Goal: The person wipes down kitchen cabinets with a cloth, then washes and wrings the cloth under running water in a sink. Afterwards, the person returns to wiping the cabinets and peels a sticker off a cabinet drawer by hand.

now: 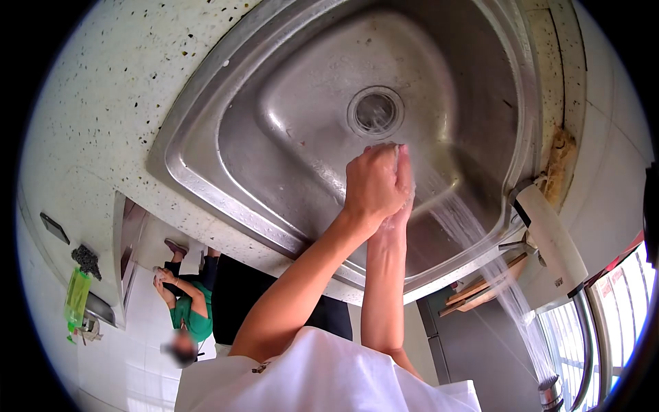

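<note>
Closest to us spreads a white top [322, 381]. Beyond it we see the left hand [372, 180] curled closed over the right hand [409, 199], both wet, low over the sink [309, 55], near its drain [375, 113]; how far the right hand is open we cannot tell. Just beside them, water [461, 223] streams from the faucet [550, 393] into the basin. Farther out, we find a speckled counter [103, 103] and another person [198, 317] in green.

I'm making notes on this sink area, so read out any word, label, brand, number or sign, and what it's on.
No text can be read.
White fixture beside the sink: small dark mark, too small to read.
Green bottle: any lettering is too blurred to read.
</note>
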`<state>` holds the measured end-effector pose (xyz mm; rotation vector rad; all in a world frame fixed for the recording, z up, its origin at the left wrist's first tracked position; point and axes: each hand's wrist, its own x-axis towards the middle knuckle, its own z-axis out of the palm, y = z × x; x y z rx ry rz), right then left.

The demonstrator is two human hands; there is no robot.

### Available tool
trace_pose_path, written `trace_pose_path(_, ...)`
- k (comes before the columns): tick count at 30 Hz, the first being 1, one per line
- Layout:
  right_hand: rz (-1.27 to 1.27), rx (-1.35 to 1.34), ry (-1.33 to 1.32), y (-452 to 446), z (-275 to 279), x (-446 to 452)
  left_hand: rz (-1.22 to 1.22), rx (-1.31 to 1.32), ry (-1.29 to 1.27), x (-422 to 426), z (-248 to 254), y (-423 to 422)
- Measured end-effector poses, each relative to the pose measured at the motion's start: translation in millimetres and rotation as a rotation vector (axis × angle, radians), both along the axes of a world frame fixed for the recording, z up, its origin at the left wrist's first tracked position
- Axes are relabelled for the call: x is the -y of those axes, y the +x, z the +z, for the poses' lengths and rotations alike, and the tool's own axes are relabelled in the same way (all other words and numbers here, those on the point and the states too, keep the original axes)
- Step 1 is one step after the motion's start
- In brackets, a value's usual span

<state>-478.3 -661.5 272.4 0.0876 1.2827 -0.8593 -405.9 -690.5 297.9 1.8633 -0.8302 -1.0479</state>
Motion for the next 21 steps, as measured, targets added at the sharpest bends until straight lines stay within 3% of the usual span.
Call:
trace_pose_path(4, 0.190, -0.416, 0.098, 27, 50, 28, 0.120, -0.121, -0.079, 1, 3, 3)
trace_pose_path(8, 0.116, -0.384, 0.080, 29, 73, 35, 0.238, -0.434, 0.005, 1, 9, -1)
trace_pose_path(11, 0.285, -0.396, -0.284, 16, 67, 29, 0.567, -0.766, -0.050, 9, 15, -5)
trace_pose_path(13, 0.371, -0.483, -0.348, 9, 66, 27, 0.642, -0.896, 0.073, 13, 22, 12)
trace_pose_path(15, 0.247, -0.448, -0.340, 11, 69, 25, 0.641, -0.759, 0.095, 7, 9, 20)
trace_pose_path(17, 0.208, -0.560, -0.449, 3, 65, 28, 0.752, -0.904, 0.073, -5, 3, 24)
trace_pose_path(19, 0.184, -0.617, -0.520, -6, 61, 35, 0.856, -0.912, 0.214, -10, 14, 22)
trace_pose_path(21, 0.151, -0.649, -0.726, -5, 55, 40, 0.795, -0.971, 0.287, -17, 24, 17)
